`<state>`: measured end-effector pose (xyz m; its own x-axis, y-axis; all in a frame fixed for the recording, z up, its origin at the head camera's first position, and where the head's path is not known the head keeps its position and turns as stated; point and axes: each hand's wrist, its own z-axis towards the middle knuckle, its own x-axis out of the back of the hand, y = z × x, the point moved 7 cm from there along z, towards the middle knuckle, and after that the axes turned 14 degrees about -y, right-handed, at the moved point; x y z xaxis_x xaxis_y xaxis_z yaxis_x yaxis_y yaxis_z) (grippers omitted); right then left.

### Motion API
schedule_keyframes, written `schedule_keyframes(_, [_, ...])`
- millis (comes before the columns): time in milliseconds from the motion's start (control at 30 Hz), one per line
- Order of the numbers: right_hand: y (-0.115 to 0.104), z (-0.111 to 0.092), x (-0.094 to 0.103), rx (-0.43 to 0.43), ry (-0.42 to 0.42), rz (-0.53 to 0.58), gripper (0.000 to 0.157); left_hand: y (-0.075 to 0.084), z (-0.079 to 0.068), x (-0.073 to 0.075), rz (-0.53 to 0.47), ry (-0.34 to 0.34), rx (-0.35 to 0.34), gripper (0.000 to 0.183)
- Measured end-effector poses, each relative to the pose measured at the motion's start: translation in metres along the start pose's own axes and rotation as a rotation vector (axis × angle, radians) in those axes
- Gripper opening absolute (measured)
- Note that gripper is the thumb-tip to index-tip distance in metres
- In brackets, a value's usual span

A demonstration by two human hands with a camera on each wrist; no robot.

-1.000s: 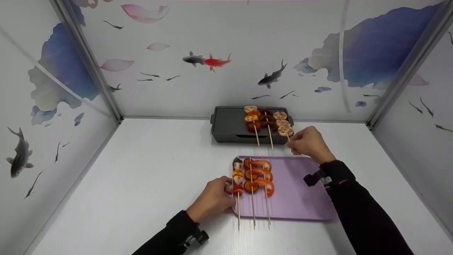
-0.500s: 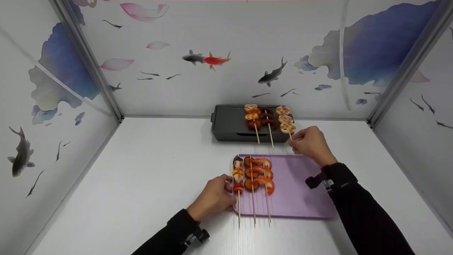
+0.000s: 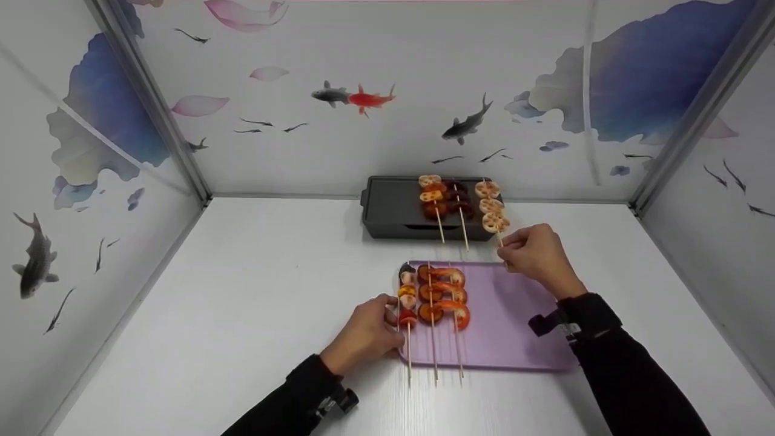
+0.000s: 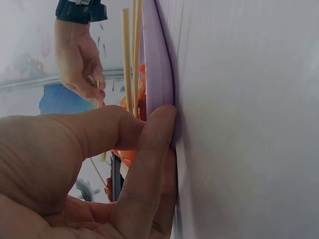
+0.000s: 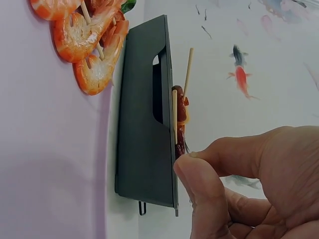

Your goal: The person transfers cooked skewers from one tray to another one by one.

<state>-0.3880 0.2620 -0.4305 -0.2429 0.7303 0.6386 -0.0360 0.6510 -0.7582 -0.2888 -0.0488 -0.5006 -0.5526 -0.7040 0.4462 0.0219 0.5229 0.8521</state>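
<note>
Pinched by its stick in my right hand (image 3: 537, 255) is a lotus root skewer (image 3: 491, 206) with 3 round slices, held over the right end of a dark grey grill box (image 3: 393, 204). In the right wrist view, thumb and forefinger (image 5: 198, 174) meet at the tips. My left hand (image 3: 364, 332) grips the left edge of a lilac tray (image 3: 514, 330); the left wrist view shows thumb and fingers on its rim (image 4: 158, 74). On that tray lie a mixed vegetable skewer (image 3: 407, 300), a skewer of brown-rimmed round slices (image 3: 430, 313) and a shrimp skewer (image 3: 458, 316).
A mixed skewer (image 3: 432, 197) and a dark brown meat-like skewer (image 3: 458, 198) lie on the grill box, sticks pointing toward me. White panels (image 3: 272, 163) printed with fish and petals enclose the white table (image 3: 260, 284) at the back and sides.
My right hand has shifted right and slightly toward me, taking the lotus root skewer away from the dark skewer beside it. My left hand stays on the tray's edge.
</note>
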Motion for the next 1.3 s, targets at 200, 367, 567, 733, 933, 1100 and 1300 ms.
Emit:
schedule_keyframes(200, [0.0,-0.011,-0.006,0.023,-0.004,0.031,0.021,0.001,-0.002,0.0,0.002,-0.005,-0.015,0.069])
schedule_keyframes(367, [0.002,-0.018,-0.011,0.025,0.0,0.026,0.021,0.001,-0.002,0.0,0.021,0.003,-0.021,0.069])
schedule_keyframes(567, [0.008,-0.026,-0.018,0.007,-0.004,0.045,0.023,0.0,-0.001,0.0,0.044,0.01,-0.01,0.069])
schedule_keyframes(733, [0.012,-0.035,-0.023,-0.007,-0.002,0.042,0.021,-0.001,-0.002,0.0,0.055,0.015,0.009,0.068])
schedule_keyframes(933, [0.014,-0.044,-0.025,0.008,0.018,0.001,0.017,-0.001,-0.001,-0.001,0.008,0.005,0.007,0.069])
schedule_keyframes(1100, [0.016,-0.052,-0.027,0.02,0.013,0.002,0.017,0.002,-0.001,0.001,0.084,0.017,-0.019,0.066])
schedule_keyframes(1300, [0.019,-0.06,-0.031,0.016,0.006,-0.027,0.015,0.004,-0.002,0.003,0.16,0.039,-0.038,0.065])
